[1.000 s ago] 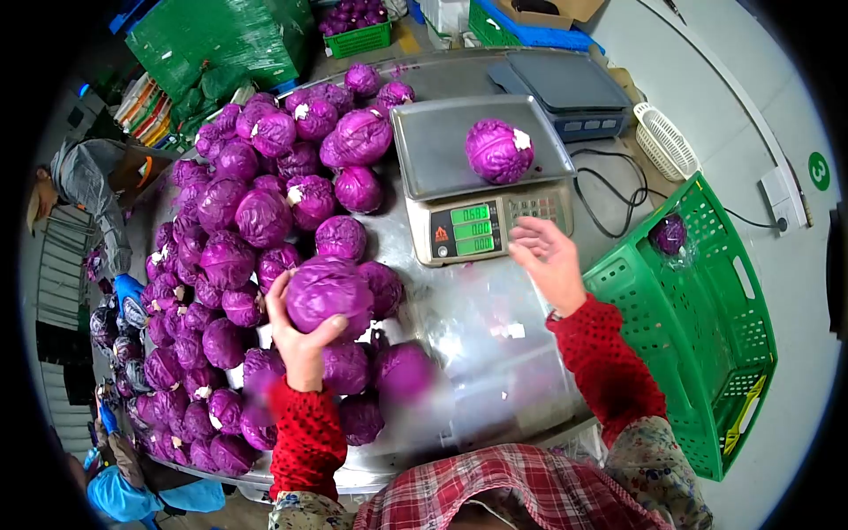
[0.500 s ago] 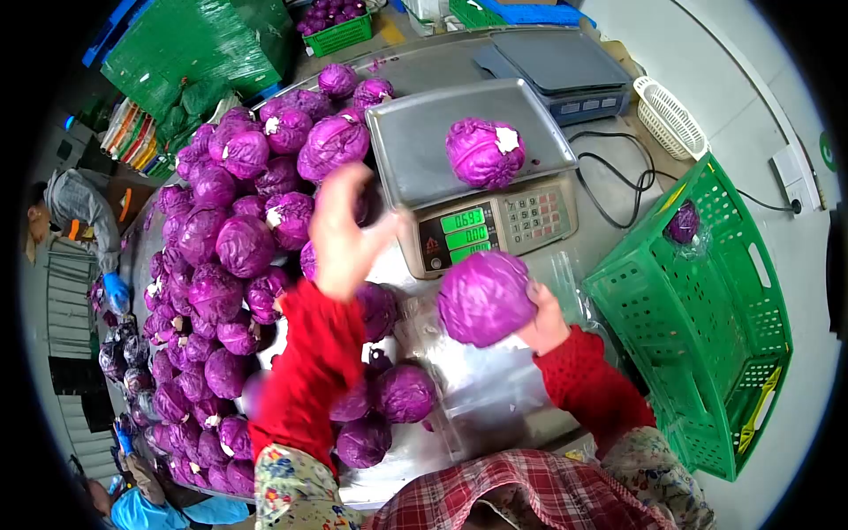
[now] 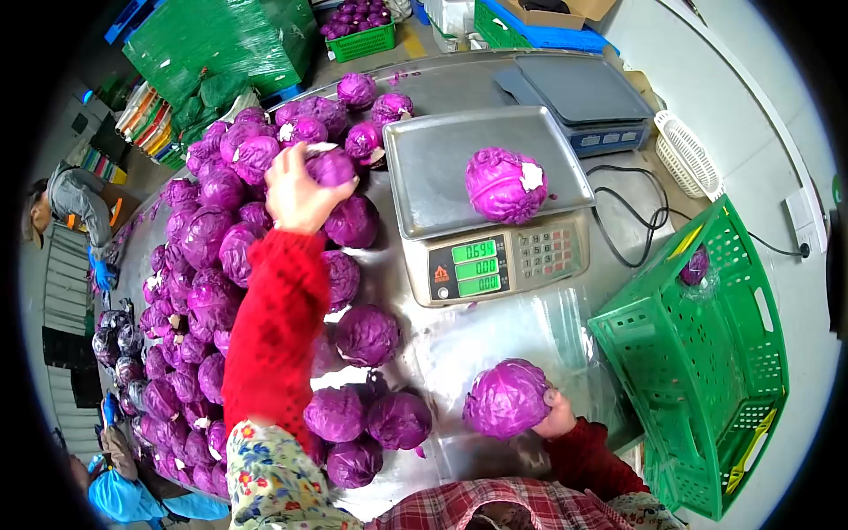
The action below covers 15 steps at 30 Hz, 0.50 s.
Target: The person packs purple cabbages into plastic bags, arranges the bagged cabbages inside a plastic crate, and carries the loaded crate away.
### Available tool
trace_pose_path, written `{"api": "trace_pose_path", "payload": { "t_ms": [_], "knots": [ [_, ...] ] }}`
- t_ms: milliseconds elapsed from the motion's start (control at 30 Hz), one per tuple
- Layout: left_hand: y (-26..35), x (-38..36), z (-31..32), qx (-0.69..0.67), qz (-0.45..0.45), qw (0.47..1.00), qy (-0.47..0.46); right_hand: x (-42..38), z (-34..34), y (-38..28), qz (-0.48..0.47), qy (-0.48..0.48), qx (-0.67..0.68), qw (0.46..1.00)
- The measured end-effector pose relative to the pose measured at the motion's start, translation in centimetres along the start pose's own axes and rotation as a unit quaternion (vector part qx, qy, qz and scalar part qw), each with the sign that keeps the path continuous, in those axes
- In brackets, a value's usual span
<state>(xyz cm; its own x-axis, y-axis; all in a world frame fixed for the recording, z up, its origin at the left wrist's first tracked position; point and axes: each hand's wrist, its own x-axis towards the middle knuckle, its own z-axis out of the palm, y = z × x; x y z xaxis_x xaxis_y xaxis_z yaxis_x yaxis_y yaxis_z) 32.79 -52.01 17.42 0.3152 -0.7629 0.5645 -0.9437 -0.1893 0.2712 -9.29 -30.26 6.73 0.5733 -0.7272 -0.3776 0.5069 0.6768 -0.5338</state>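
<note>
My left hand (image 3: 296, 190) reaches far forward and grips a red cabbage (image 3: 330, 165) on the big pile (image 3: 212, 256) of purple heads. Close to my body, my right hand (image 3: 558, 413) holds another red cabbage (image 3: 508, 399) over clear plastic bags (image 3: 512, 331) on the steel table (image 3: 459, 79). A third cabbage with a white label (image 3: 505, 184) rests on the pan of the scale (image 3: 481, 199), whose green display (image 3: 475, 265) is lit.
A green crate (image 3: 707, 353) at the right holds one bagged cabbage (image 3: 696, 263). Behind the scale stand a second scale (image 3: 574, 97), cables (image 3: 632, 225) and a white basket (image 3: 689, 155). Other people (image 3: 71, 208) work at the table's left side.
My left hand moved further out and closed on a cabbage on the pile. My right hand brought its cabbage down and toward my body.
</note>
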Motion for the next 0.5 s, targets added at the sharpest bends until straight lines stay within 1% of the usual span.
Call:
{"api": "trace_pose_path", "payload": {
  "t_ms": [67, 100, 133, 167, 200, 233, 267, 333, 367, 400, 433, 467, 500],
  "knots": [
    [-0.9, -3.1, -6.1, -0.023, 0.023, 0.999, -0.020, -0.7, -0.4, 0.4, -0.005, 0.009, 0.015, 1.000],
    [-0.9, -5.0, -9.2, -0.012, 0.020, 0.999, -0.046, -0.8, -0.6, 0.5, 0.008, -0.015, 0.034, 0.999],
    [-1.4, -7.2, -11.5, -0.001, 0.026, 0.998, -0.050, -1.2, -0.8, 0.8, 0.024, -0.039, 0.054, 0.997],
    [-2.1, -9.7, -13.3, 0.008, 0.013, 0.998, -0.065, -1.5, -0.6, 1.1, 0.013, -0.037, 0.076, 0.996],
    [-3.5, -11.9, -14.7, 0.018, 0.004, 0.991, -0.129, -1.7, -1.6, 2.0, 0.019, -0.020, 0.074, 0.997],
    [-5.1, -14.4, -15.4, 0.046, -0.002, 0.984, -0.173, -1.7, -1.3, 2.5, 0.021, -0.018, 0.081, 0.996],
    [-5.9, -16.2, -15.8, 0.076, -0.039, 0.981, -0.174, -1.5, -0.9, 2.8, 0.023, -0.017, 0.087, 0.996],
    [-7.0, -17.8, -17.9, 0.101, -0.150, 0.969, -0.171, -1.4, 0.2, 3.2, 0.032, -0.023, 0.081, 0.996],
    [-9.4, -19.3, -17.9, 0.153, -0.128, 0.969, -0.147, -1.6, 0.6, 3.3, 0.041, -0.030, 0.072, 0.996],
    [-10.1, -19.9, -18.0, 0.206, -0.106, 0.965, -0.120, -1.5, 0.7, 3.6, 0.055, -0.058, 0.088, 0.993],
    [-10.0, -20.5, -18.6, 0.243, -0.062, 0.964, -0.086, -1.7, 1.2, 3.6, 0.045, -0.056, 0.070, 0.995],
    [-8.1, -20.2, -19.3, 0.239, -0.028, 0.969, -0.052, -1.8, 1.9, 3.6, 0.034, -0.053, 0.053, 0.997],
    [-6.2, -20.1, -19.6, 0.087, 0.023, 0.993, -0.079, -1.8, 2.5, 3.6, 0.031, -0.054, 0.053, 0.997]
  ]
}}
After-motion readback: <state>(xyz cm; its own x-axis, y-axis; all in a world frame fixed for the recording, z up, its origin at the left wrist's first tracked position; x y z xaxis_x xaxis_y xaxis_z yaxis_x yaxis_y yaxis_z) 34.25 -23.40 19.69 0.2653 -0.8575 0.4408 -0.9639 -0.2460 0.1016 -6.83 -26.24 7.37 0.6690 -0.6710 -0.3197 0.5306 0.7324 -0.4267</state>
